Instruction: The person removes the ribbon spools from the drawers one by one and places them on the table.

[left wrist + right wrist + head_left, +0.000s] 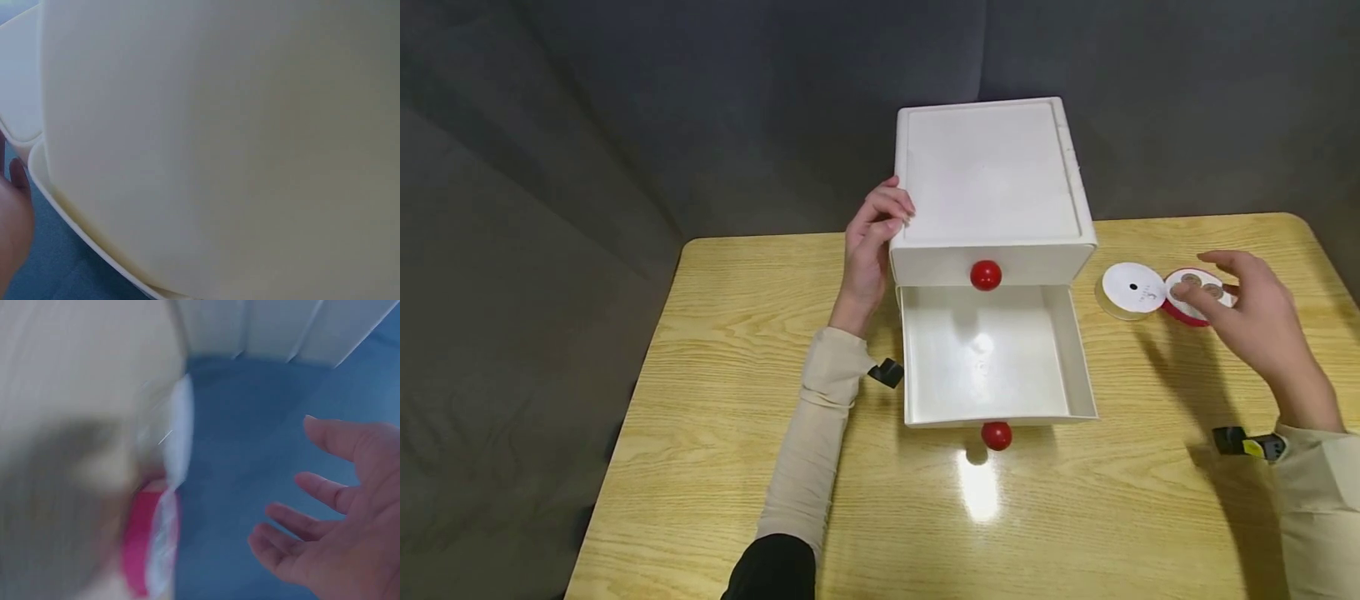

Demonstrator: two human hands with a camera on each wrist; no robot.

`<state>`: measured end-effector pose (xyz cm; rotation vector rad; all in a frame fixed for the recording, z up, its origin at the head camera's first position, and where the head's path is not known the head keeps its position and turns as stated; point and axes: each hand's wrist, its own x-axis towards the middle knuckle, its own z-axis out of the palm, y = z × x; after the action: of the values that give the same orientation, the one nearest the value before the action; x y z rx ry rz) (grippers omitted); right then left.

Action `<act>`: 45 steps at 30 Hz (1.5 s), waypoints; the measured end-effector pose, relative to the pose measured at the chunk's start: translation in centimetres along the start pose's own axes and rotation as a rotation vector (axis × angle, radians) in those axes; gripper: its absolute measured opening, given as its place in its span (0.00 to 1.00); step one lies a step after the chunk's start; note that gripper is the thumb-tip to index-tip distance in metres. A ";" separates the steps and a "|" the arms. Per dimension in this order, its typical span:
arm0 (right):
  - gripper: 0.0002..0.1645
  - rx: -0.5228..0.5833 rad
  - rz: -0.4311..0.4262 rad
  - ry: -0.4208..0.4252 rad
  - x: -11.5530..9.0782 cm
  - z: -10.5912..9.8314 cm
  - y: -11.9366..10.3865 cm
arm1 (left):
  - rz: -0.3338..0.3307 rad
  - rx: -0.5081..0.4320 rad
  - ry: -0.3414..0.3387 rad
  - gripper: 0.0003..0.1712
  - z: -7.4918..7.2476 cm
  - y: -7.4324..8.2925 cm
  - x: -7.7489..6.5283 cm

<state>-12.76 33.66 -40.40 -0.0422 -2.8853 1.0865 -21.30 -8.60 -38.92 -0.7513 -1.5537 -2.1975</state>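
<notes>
A white two-drawer box (992, 175) stands at the back of the table, its lower drawer (985, 367) pulled out and bare inside. The upper drawer, with a red knob (986, 275), is closed. My left hand (872, 242) rests its fingertips on the box's top left edge. To the right of the box, a white-faced ribbon spool (1133, 288) lies flat beside a red ribbon spool (1186, 315), whose face has round brown spots. Above the red spool hovers my right hand (1262, 312), fingers spread and apart from it in the right wrist view.
The light wooden table (737, 375) extends around the box. A dark grey curtain (737, 100) hangs right behind it. The lower drawer's red knob (997, 436) juts toward the front.
</notes>
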 end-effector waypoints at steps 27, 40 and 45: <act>0.15 0.102 -0.583 -0.033 -8.5 2.5 -12.2 | -0.035 -0.011 0.019 0.12 0.0 -0.2 0.2; 0.20 0.128 -0.749 -0.333 -11.0 4.2 -13.3 | -0.024 -0.015 0.009 0.13 0.1 -0.2 0.1; 0.19 0.119 -0.758 -0.422 -11.5 5.7 -13.3 | -0.022 -0.009 0.007 0.12 0.1 -0.2 0.1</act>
<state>-1.70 19.35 -36.41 1.2994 -2.6916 1.1726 -21.49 -8.46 -38.98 -0.7317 -1.5565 -2.2218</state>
